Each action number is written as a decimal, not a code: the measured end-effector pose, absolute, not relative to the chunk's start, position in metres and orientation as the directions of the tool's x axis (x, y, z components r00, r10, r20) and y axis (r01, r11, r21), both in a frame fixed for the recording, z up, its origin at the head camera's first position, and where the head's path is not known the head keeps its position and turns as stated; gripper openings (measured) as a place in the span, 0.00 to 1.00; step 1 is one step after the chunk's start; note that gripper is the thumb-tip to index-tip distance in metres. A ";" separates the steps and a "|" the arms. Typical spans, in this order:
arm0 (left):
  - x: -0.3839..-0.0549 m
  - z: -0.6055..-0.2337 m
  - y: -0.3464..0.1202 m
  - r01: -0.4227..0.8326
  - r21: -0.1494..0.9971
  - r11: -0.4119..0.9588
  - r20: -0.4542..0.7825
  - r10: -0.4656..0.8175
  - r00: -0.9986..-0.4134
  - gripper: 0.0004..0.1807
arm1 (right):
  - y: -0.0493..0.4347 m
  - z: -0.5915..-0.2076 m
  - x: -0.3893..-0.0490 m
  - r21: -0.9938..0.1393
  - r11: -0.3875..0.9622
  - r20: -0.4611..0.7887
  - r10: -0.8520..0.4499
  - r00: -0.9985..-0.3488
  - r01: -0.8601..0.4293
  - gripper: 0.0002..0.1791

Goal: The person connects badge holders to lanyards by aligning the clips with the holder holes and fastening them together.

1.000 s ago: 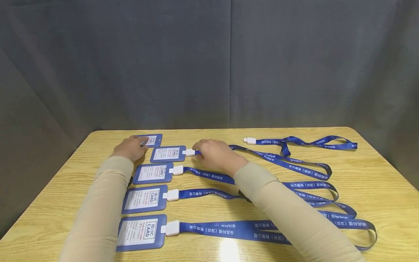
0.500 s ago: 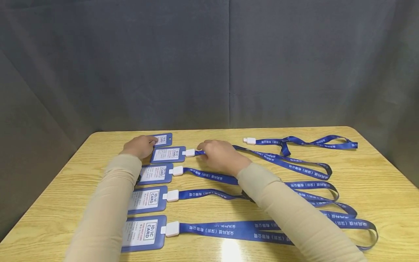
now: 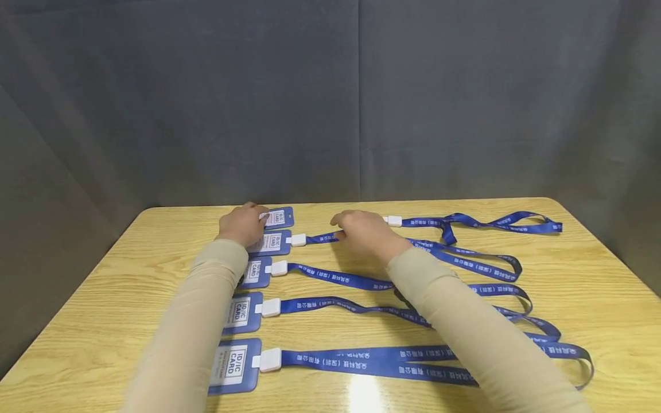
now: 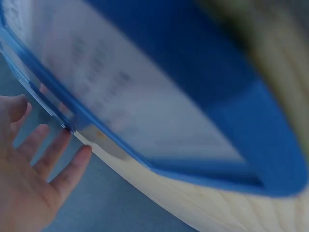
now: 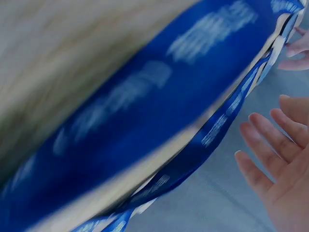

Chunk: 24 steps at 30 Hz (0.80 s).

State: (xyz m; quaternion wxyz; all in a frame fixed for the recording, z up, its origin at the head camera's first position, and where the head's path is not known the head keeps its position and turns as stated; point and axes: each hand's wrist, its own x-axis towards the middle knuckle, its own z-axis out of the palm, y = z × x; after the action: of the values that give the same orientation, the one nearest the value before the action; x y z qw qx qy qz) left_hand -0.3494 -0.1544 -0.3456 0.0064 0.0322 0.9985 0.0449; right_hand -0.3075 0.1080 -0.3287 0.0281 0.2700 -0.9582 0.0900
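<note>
At the far left-middle of the table, my left hand (image 3: 241, 223) holds the left part of a blue ID badge holder (image 3: 280, 217); this one has no strap attached. In the left wrist view its fingertips lie close to the holder's edge. My right hand (image 3: 364, 232) is over the second lanyard strap (image 3: 322, 237), its fingers loosely spread in the right wrist view. That strap's white clip joins the second badge holder (image 3: 271, 243). Just right of my right hand lies the white clip (image 3: 394, 221) of a separate blue lanyard (image 3: 423, 222).
Nearer to me, several blue badge holders lie in a column, such as the nearest badge holder (image 3: 248, 373), each with a white clip and blue strap running right. A grey cloth backdrop (image 3: 248, 115) stands behind the wooden table (image 3: 119, 287).
My left hand has moved right, and the far badge holder has slid right with it. My right hand has come off the second lanyard's clip end and shifted right toward the loose clip.
</note>
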 end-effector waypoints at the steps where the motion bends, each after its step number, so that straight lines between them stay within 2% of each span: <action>1: -0.351 -0.346 -0.153 0.064 0.080 0.995 -0.009 0.065 -0.998 0.23 | 0.112 -0.328 -0.310 -0.150 0.846 0.105 -0.501 -0.859 -0.512 0.17; 12: -0.357 -0.343 -0.140 0.039 0.030 0.999 -0.052 0.040 -0.998 0.24 | 0.162 -0.319 -0.330 -0.070 0.902 0.098 -0.418 -0.903 -0.425 0.17; 24: -0.365 -0.349 -0.138 0.050 -0.003 0.999 -0.055 0.049 -0.997 0.26 | 0.196 -0.329 -0.340 -0.038 0.943 0.007 -0.331 -0.944 -0.331 0.16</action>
State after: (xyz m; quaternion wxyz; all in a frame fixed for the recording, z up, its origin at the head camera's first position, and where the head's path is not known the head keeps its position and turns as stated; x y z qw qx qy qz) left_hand -0.3652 -0.1378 -0.3490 0.0276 0.0247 0.9993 -0.0023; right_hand -0.3397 0.1963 -0.3286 0.0005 0.1678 -0.9856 0.0191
